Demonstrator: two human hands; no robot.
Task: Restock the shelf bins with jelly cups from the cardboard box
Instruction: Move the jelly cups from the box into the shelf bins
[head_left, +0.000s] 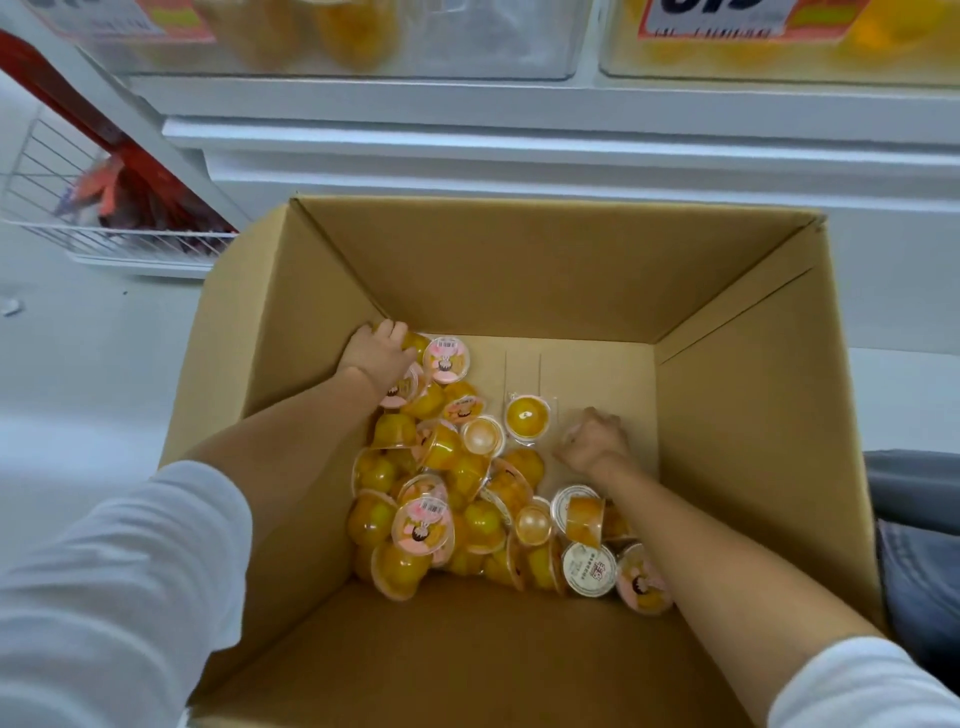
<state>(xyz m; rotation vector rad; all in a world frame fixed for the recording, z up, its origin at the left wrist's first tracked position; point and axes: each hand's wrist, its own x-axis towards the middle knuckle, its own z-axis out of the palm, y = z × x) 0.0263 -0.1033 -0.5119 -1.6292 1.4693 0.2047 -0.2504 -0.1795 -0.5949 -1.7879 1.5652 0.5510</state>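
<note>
1. Head view looks straight down into the open cardboard box (519, 270), which sits just below the shelf bins (363, 47). The jelly cups (447, 499) lie heaped on the box floor, mostly toward its left side and near wall.
2. The left hand (382, 353) reaches into the far-left corner of the box floor. Its fingers are bent down over the corner cup (417, 343), a yellow one at the far end of the heap, and seem to be gripping it.
3. The right hand (595, 436) rests on bare cardboard to the right of the heap, near a lone cup (527, 417) that lies apart. Its fingers are curled under, knuckles up; I cannot tell whether they enclose a cup (only a pale edge shows beside them).
4. My reading is that this is the gathering step: cups are being picked up, and none has yet been lifted toward the bins.
5. The next move probably calls for a firm hold, since the cups look smooth and domed. Both hands must then rise clear of the tall box walls and go up to the bins, which already show yellow contents, though blurred.
</note>
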